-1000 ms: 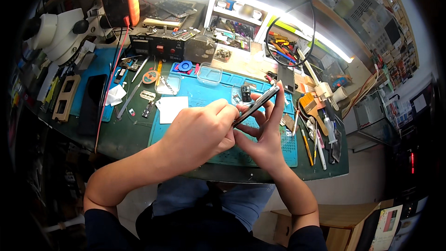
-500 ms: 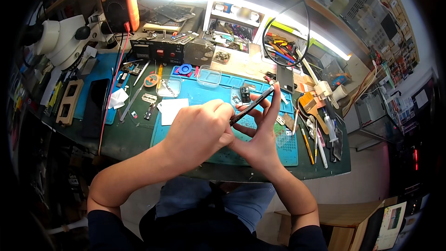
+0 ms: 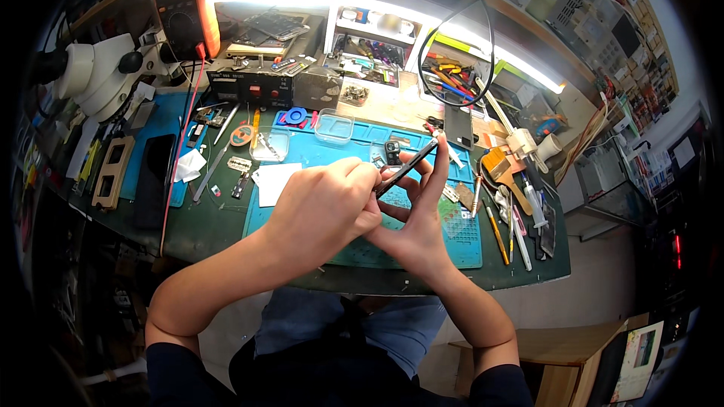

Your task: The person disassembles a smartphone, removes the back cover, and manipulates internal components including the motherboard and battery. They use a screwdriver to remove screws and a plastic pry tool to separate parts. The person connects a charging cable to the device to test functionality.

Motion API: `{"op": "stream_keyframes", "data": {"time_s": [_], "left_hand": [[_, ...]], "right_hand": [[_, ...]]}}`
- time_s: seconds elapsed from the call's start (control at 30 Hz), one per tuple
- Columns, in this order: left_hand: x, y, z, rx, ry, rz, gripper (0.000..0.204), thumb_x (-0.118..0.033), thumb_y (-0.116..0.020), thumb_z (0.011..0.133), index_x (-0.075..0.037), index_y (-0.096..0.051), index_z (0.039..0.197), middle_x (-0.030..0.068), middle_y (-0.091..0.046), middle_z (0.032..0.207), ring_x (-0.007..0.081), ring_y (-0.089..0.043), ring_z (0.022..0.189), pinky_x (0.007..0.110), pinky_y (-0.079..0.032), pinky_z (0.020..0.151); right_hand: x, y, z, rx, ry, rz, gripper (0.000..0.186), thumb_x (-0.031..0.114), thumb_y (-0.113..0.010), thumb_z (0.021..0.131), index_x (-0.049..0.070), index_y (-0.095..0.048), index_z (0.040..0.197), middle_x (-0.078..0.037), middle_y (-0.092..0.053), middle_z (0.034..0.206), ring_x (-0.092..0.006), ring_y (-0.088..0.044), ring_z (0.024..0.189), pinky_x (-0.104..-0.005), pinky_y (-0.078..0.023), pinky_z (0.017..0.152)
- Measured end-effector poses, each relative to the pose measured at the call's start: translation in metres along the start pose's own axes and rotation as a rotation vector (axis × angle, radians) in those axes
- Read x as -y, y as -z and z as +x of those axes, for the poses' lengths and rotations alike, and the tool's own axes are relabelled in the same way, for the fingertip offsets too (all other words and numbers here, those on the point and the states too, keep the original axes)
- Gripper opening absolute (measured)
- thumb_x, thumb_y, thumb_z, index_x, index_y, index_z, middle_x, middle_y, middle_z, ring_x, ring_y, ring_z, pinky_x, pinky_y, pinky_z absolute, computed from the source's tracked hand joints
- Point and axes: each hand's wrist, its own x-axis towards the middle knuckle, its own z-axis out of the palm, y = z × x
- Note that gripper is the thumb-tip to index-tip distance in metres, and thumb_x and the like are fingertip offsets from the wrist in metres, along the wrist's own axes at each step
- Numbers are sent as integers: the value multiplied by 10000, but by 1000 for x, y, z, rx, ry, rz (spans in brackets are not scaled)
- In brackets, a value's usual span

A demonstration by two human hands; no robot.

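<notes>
A thin dark phone-like device [image 3: 407,164] is held tilted above the blue work mat [image 3: 279,220]. My right hand [image 3: 415,226] grips it, one long finger against its upper end and the others behind it. My left hand [image 3: 324,211] is closed at the device's lower end; what its fingertips hold is hidden. Under and beyond my hands are a white paper [image 3: 275,181], a small black camera-like part [image 3: 392,152] and a clear plastic box [image 3: 334,126].
A microscope [image 3: 90,75] and orange multimeter [image 3: 185,4] stand left. A dark phone [image 3: 154,181] lies near a beige holder [image 3: 113,172]. A power unit [image 3: 249,84] sits behind. Brushes [image 3: 501,167], a syringe [image 3: 535,203] and pens crowd the right side. A black cable [image 3: 490,53] loops overhead.
Both hands and the device have shifted slightly left in the picture, and the device's upper end sits a little lower. The whole view has moved slightly; the grip looks much the same.
</notes>
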Motion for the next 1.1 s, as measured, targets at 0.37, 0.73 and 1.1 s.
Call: {"op": "stream_keyframes", "data": {"time_s": [0.37,0.73,1.1], "left_hand": [[-14,8,8,-47,-95,93,484,-17,-737,757,-24,-661,1235,138,-667,1122,330,-677,1011,419,-563,845],[-16,4,7,-39,26,-5,321,-4,-718,804,-1,-685,1122,155,-708,987,344,-716,913,431,-590,793],[-13,0,16,-48,42,-60,254,-57,-739,864,1,-708,1110,155,-737,988,332,-751,871,407,-607,763]], "right_hand": [[4,-6,-1,-1,12,44,1359,88,-889,811,173,145,1689,-226,-307,1593,-332,-527,1386,-458,-625,1007],[7,-9,-1,-15,35,-1,1397,66,-902,766,133,147,1686,-219,-306,1589,-349,-516,1406,-461,-618,1031],[-1,-9,0,-1,99,27,1389,56,-874,778,144,177,1682,-255,-304,1580,-355,-543,1387,-455,-612,1031]]}}
